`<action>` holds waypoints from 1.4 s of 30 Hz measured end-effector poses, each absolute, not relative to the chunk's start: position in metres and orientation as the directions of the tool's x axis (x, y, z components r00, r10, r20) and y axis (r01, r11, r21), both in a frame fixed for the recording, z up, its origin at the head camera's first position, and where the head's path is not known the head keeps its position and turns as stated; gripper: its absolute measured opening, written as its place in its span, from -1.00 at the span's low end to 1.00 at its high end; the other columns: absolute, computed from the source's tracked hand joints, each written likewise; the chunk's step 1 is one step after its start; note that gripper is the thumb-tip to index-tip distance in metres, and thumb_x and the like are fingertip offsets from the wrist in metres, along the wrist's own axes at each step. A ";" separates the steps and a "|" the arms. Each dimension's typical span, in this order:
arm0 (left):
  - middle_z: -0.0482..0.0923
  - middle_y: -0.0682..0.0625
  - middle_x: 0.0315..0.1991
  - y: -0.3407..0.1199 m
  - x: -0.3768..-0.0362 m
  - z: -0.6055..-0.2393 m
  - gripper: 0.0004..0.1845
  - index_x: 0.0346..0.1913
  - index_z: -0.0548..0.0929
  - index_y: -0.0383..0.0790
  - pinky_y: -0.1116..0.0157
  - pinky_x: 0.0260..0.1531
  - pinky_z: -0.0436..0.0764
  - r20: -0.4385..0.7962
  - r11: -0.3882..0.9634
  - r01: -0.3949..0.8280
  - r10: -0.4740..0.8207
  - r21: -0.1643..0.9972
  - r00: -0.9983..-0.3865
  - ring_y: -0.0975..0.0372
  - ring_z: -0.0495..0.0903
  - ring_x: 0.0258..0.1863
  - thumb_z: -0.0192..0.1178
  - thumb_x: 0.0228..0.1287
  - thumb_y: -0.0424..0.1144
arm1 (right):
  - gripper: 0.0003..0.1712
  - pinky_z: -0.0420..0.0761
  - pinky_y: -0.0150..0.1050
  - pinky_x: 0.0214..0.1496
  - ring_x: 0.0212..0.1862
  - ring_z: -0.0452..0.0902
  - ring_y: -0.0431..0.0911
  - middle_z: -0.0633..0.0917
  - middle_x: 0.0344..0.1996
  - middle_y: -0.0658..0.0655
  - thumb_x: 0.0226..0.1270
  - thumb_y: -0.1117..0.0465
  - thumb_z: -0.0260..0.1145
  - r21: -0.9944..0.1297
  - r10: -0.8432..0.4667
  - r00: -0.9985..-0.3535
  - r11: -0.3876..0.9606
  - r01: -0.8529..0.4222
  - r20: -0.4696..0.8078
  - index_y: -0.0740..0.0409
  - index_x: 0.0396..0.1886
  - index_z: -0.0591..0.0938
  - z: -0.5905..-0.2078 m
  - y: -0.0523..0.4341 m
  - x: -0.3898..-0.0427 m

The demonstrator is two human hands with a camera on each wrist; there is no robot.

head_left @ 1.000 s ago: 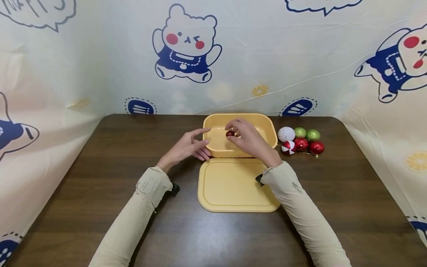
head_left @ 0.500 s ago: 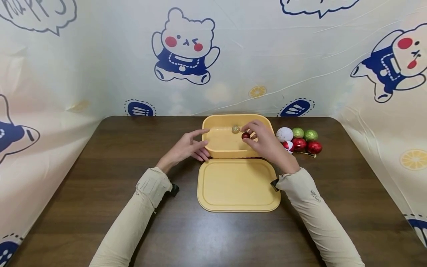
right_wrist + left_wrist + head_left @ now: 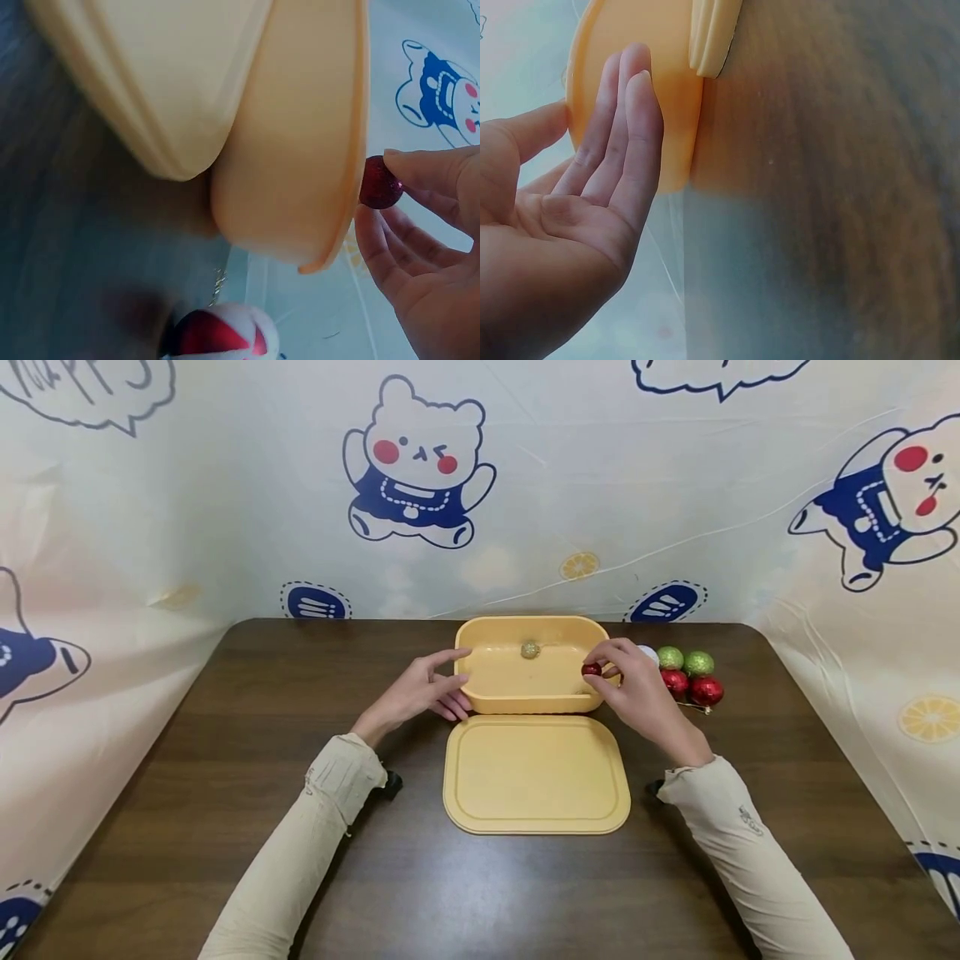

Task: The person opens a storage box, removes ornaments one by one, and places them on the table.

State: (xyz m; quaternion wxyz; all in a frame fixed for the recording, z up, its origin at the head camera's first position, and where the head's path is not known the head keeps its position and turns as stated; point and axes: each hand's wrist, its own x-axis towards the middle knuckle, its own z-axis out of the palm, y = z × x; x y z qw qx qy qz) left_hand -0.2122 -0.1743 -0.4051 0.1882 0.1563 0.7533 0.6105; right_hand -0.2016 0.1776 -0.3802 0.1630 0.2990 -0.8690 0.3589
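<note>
My right hand pinches a small dark red glitter bauble between thumb and fingers, over the right end of a yellow plastic box. In the right wrist view the red bauble shows right at the box's rim. A small gold bauble lies inside the box near its back wall. At the box's left end, my left hand has its fingers extended, with the fingertips at the rim. The left wrist view shows that palm bare, beside the box wall.
A flat yellow lid lies on the dark wooden table, in front of the box. Green baubles, shiny red baubles and a partly hidden white one sit to the right. A red-and-white bauble shows in the right wrist view.
My right hand has moved right across the box, carrying the red bauble from its middle to its right end. The gold bauble has come into view inside. My left hand has stayed put.
</note>
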 end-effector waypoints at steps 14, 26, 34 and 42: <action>0.70 -0.35 -0.31 -0.174 -0.213 -0.405 -0.37 0.54 0.20 -0.16 -0.02 -0.34 0.74 -0.105 0.227 -0.001 0.450 0.974 -0.887 -0.17 0.73 -0.37 0.12 0.51 -0.19 | -0.74 0.71 -0.16 -0.22 -0.25 0.58 -0.06 0.63 -0.10 0.19 0.14 0.45 0.49 -0.468 -0.375 -0.751 0.607 -0.642 0.544 0.25 -0.17 0.68 -0.382 0.198 -0.191; 0.70 -0.36 -0.31 -0.173 -0.213 -0.405 -0.38 0.53 0.22 -0.14 -0.02 -0.35 0.74 -0.100 0.237 0.009 0.444 0.971 -0.890 -0.16 0.72 -0.39 0.13 0.50 -0.18 | -0.69 0.67 -0.02 -0.08 -0.02 0.56 0.05 0.64 -0.06 0.20 0.09 0.42 0.53 -0.423 -0.327 -0.792 0.706 -0.567 0.516 0.25 -0.14 0.69 -0.376 0.226 -0.183; 0.70 -0.34 -0.32 -0.173 -0.213 -0.407 -0.38 0.52 0.23 -0.14 0.00 -0.37 0.74 -0.107 0.243 0.003 0.435 0.970 -0.894 -0.13 0.73 -0.41 0.14 0.49 -0.17 | -0.73 0.65 -0.15 -0.25 -0.27 0.56 -0.01 0.63 -0.16 0.20 0.08 0.45 0.52 -0.400 -0.323 -0.820 0.750 -0.526 0.472 0.25 -0.20 0.69 -0.382 0.247 -0.179; 0.70 -0.34 -0.32 -0.173 -0.214 -0.407 -0.38 0.52 0.24 -0.14 0.01 -0.37 0.74 -0.102 0.244 0.009 0.437 0.970 -0.893 -0.11 0.73 -0.42 0.14 0.50 -0.18 | -0.76 0.70 0.03 -0.24 -0.30 0.62 0.00 0.68 -0.26 0.20 0.10 0.46 0.51 -0.402 -0.342 -0.837 0.757 -0.514 0.427 0.28 -0.22 0.69 -0.392 0.262 -0.174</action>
